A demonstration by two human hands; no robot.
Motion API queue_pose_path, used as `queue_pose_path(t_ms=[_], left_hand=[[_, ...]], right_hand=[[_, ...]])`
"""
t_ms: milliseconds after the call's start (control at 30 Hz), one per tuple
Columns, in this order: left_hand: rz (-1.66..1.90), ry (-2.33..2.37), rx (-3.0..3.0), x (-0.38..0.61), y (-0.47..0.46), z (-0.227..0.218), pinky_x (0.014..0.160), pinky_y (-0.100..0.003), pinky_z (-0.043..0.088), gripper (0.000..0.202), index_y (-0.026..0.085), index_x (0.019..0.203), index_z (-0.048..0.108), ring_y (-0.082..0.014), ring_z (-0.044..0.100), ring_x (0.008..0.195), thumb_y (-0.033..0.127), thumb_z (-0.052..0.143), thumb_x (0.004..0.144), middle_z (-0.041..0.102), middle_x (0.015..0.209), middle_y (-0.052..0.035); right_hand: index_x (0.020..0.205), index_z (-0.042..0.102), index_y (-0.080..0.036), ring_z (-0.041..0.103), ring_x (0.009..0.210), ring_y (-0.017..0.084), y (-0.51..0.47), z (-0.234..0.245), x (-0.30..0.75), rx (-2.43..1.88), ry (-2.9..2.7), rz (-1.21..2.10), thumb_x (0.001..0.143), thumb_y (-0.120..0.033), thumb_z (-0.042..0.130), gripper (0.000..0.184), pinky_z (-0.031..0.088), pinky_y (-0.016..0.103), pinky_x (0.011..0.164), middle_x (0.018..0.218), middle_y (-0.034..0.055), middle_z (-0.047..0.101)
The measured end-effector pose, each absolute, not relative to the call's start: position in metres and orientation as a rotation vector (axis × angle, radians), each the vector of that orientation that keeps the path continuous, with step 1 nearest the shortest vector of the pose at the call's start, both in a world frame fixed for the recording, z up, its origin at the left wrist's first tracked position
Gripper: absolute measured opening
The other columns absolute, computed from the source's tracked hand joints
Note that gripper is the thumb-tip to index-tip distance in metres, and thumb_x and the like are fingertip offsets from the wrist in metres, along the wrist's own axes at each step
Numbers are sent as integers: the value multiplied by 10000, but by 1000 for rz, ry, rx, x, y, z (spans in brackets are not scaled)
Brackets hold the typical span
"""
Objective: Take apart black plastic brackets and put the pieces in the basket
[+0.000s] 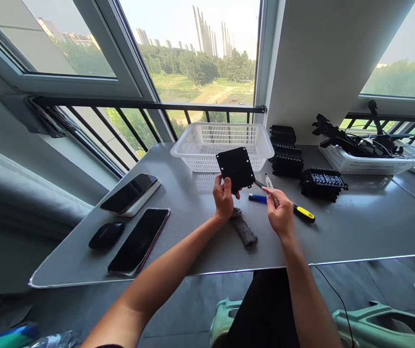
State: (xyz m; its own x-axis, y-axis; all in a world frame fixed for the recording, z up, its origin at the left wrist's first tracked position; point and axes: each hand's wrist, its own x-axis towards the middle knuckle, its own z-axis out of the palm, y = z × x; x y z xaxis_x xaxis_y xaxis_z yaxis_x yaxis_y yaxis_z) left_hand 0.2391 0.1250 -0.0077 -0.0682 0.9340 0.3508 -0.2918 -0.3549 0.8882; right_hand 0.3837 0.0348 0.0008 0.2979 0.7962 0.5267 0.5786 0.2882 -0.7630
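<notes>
My left hand (pixel 224 197) is closed on the lower left edge of a black square plate (pixel 235 166) with small holes along its border, held tilted above the table. In my right hand (pixel 280 211) is a thin dark tool (pixel 260 184), its tip at the plate's lower right corner; its exact kind cannot be made out. Beyond the right hand lie a white tube-like pen (pixel 268 181), a blue-ended item (pixel 257 198) and a yellow-and-black handle (pixel 304 213), partly hidden by the hand. A grey rolled cloth (pixel 244 230) rests below the plate.
A white basket (pixel 183 151) stands behind the plate. Stacks of black slotted parts (pixel 286 159) and another black stack (pixel 322 182) are to its right. A second basket (pixel 366 166) holds black parts and cables. Two phones (pixel 140 239) and a black mouse (pixel 106 235) lie left.
</notes>
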Motion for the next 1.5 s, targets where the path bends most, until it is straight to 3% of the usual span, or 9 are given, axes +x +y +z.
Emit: queue_pose_path(t_ms=[133,267,633,867,1033,1133,1233,1333,1500], left_hand=[[1675,797,1196,238,125,-4,363,-192,387,375,213,945,433,-86,531,400,574,494,863,578,590,55],[1725,822,1158,235,129,-1,363,-186,391,385,210,936,421,-83,526,397,585,477,868,585,592,52],[1670,898,1145,231,131,-7,385,-183,375,399,199,955,444,-85,501,408,589,461,874,539,557,62],[1679,959,1095,230,132,-11,375,-189,327,410,197,911,503,-75,394,382,603,489,846,406,505,87],[1605,1029,1051,228,132,-12,387,-191,272,439,195,920,546,-74,332,405,618,523,806,332,501,88],[1528,1000,1143,227,127,-11,409,-197,246,441,183,883,572,-72,293,431,614,533,800,301,503,83],[1359,880,1300,227,120,-6,426,-203,232,450,167,905,608,-70,274,443,600,520,816,319,497,75],[1263,843,1428,225,117,5,444,-202,231,442,152,860,652,-68,292,471,575,530,824,361,506,57],[1427,885,1168,219,124,34,470,-185,331,477,162,939,615,-79,399,528,613,515,821,481,608,30]], right_hand=[[1288,597,-262,564,1160,238,24,-12,388,-1559,-1575,195,897,-124,366,475,427,434,1005,1249,72,631],[1389,493,-270,573,1136,234,13,-26,388,-1667,-1642,203,866,-78,369,572,441,408,991,1256,48,634],[1273,612,-263,596,948,251,-8,-40,391,-1773,-1454,155,889,-187,419,437,489,404,876,1132,55,685],[1231,644,-259,586,1028,258,-21,-38,404,-1855,-1527,195,895,-254,448,389,453,439,935,1142,53,682],[1179,671,-231,572,1106,277,-4,-10,403,-1741,-1477,296,885,-363,504,363,441,464,971,1185,88,655],[1303,566,-229,619,980,242,25,24,398,-1623,-1342,437,881,-434,510,472,523,396,814,1225,103,624],[1394,457,-212,607,981,232,62,60,393,-1535,-1312,399,862,-473,519,596,514,377,809,1333,125,542],[1210,621,-184,614,967,240,91,86,389,-1522,-1462,488,888,-453,466,447,474,365,856,1139,106,657],[905,715,-180,613,771,220,127,101,385,-1480,-1597,597,876,-453,475,364,440,302,694,820,60,692]])
